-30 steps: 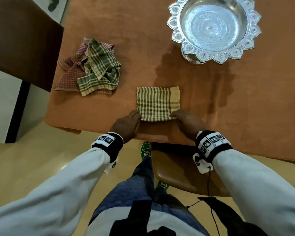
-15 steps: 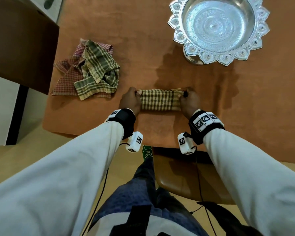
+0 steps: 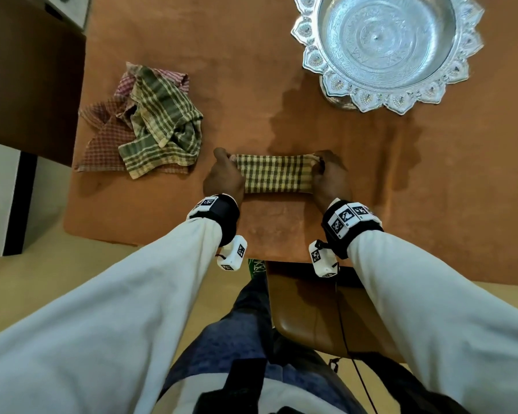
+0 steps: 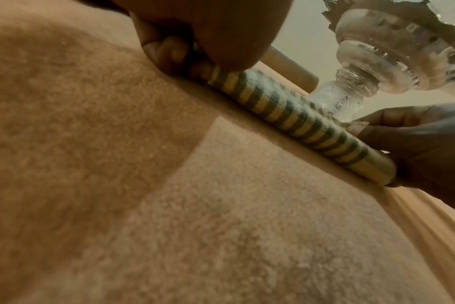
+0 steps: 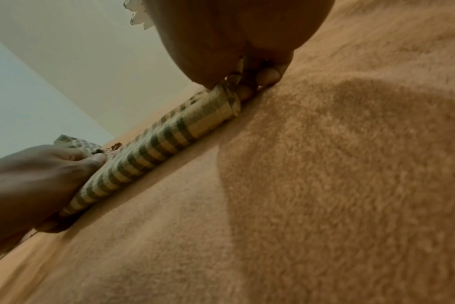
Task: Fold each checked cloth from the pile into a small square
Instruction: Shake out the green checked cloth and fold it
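Observation:
A yellow-and-brown checked cloth [image 3: 277,174] lies folded into a narrow band on the brown table cover [image 3: 431,180]. My left hand [image 3: 223,174] pinches its left end and my right hand [image 3: 329,177] pinches its right end. The wrist views show the doubled near fold [image 4: 299,125] [image 5: 148,148] lying flat on the cover, with fingers [image 4: 169,53] and thumb [image 5: 213,82] curled round each end. The pile of unfolded cloths [image 3: 150,127], a green checked one on top of red checked ones, sits at the left of the table.
An ornate silver pedestal bowl [image 3: 386,46] stands at the back right, its stem [image 4: 346,96] just beyond the cloth. A dark cabinet [image 3: 27,79] is left of the table. A brown chair seat [image 3: 317,318] sits under the near table edge.
Both hands lifted the cloth's near edge and carried it away from me over the far edge, halving the square into a narrow band. In the last half second they barely moved.

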Available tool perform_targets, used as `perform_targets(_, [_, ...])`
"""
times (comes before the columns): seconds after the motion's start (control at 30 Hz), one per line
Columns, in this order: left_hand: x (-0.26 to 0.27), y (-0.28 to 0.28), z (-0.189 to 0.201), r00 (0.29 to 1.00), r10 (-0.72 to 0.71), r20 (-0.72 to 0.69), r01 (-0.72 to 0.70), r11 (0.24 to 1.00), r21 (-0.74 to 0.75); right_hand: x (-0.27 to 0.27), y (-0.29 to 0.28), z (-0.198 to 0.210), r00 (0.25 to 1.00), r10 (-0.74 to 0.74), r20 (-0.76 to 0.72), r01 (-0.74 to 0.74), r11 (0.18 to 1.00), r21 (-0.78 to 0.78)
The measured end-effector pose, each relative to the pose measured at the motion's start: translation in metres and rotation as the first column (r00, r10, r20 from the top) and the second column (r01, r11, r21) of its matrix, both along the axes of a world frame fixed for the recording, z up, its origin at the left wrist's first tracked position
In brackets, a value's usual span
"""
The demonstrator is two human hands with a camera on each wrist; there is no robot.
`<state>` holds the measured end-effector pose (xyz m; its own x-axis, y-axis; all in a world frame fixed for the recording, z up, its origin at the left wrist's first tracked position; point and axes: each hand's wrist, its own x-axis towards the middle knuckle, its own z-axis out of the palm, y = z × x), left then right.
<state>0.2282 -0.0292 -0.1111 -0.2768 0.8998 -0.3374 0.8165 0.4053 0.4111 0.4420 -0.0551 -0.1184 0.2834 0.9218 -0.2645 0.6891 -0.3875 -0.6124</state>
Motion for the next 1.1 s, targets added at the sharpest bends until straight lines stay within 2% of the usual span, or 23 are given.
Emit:
perform_targets(0.07, [-0.003,-0.006,0.001,1.000,0.020,-0.004,-0.020,0.997,0.080,0.001,0.000,0.003,1.000,-0.018,0.005,0.018,1.000,0.005])
perform_targets(0.1, [-0.003,-0.010,0.001,0.999,-0.046,-0.026,0.050,0.981,0.186,0.000,-0.001,0.006,0.999,-0.013,0.035,0.013,1.000,0.011])
perform_targets(0.13, [-0.001,-0.011,-0.003,0.980,-0.180,-0.079,0.196,0.935,0.294,-0.002,-0.003,0.009,0.995,0.018,0.101,-0.021,0.999,0.027])
perform_targets(0.17, [0.002,-0.013,-0.007,0.926,-0.343,-0.158,0.377,0.854,0.359,-0.007,-0.005,0.013,0.979,0.075,0.188,-0.086,0.995,0.053])
perform_targets(0.2, [0.006,-0.014,-0.013,0.830,-0.502,-0.243,0.557,0.746,0.364,-0.013,-0.008,0.017,0.952,0.152,0.265,-0.179,0.980,0.081])
perform_targets(0.27, [0.010,-0.014,-0.025,0.612,-0.709,-0.350,0.791,0.550,0.268,-0.028,-0.012,0.019,0.856,0.395,0.333,-0.432,0.901,0.044])
perform_targets(0.3, [0.010,-0.015,-0.031,0.554,-0.746,-0.369,0.832,0.506,0.226,-0.036,-0.013,0.016,0.783,0.528,0.329,-0.549,0.835,-0.033])
perform_targets(0.33, [0.008,-0.016,-0.035,0.541,-0.750,-0.379,0.840,0.504,0.202,-0.040,-0.014,0.010,0.706,0.632,0.319,-0.630,0.767,-0.124])
perform_targets(0.4, [0.000,-0.022,-0.040,0.574,-0.720,-0.390,0.813,0.559,0.164,-0.036,-0.013,-0.005,0.596,0.725,0.344,-0.695,0.681,-0.231])
perform_targets(0.5, [-0.008,-0.034,-0.040,0.639,-0.658,-0.397,0.752,0.644,0.142,-0.016,-0.008,-0.015,0.490,0.765,0.418,-0.729,0.622,-0.285])
perform_targets(0.57, [-0.013,-0.041,-0.038,0.674,-0.623,-0.396,0.712,0.691,0.126,-0.003,-0.001,-0.018,0.437,0.785,0.438,-0.752,0.586,-0.300])
perform_targets(0.63, [-0.014,-0.046,-0.037,0.688,-0.608,-0.396,0.694,0.711,0.114,0.002,0.002,-0.016,0.418,0.804,0.424,-0.757,0.566,-0.327])
perform_targets(0.7, [-0.012,-0.046,-0.035,0.698,-0.613,-0.371,0.681,0.729,0.076,0.000,0.003,-0.011,0.440,0.805,0.398,-0.729,0.579,-0.365])
perform_targets(0.77, [-0.006,-0.044,-0.029,0.727,-0.594,-0.345,0.647,0.761,0.054,-0.007,0.000,-0.006,0.482,0.771,0.417,-0.695,0.626,-0.354])
perform_targets(0.87, [0.002,-0.026,-0.016,0.772,-0.585,-0.247,0.606,0.795,0.013,-0.015,0.005,0.007,0.584,0.731,0.354,-0.628,0.682,-0.374])
perform_targets(0.97, [-0.008,-0.006,-0.003,0.800,-0.550,-0.240,0.575,0.817,0.043,-0.009,0.014,0.020,0.638,0.699,0.324,-0.639,0.715,-0.284])
perform_targets(1.1, [-0.013,0.006,0.006,0.962,-0.265,-0.072,0.262,0.964,-0.051,0.004,0.035,0.022,0.725,0.625,0.290,-0.549,0.778,-0.306])
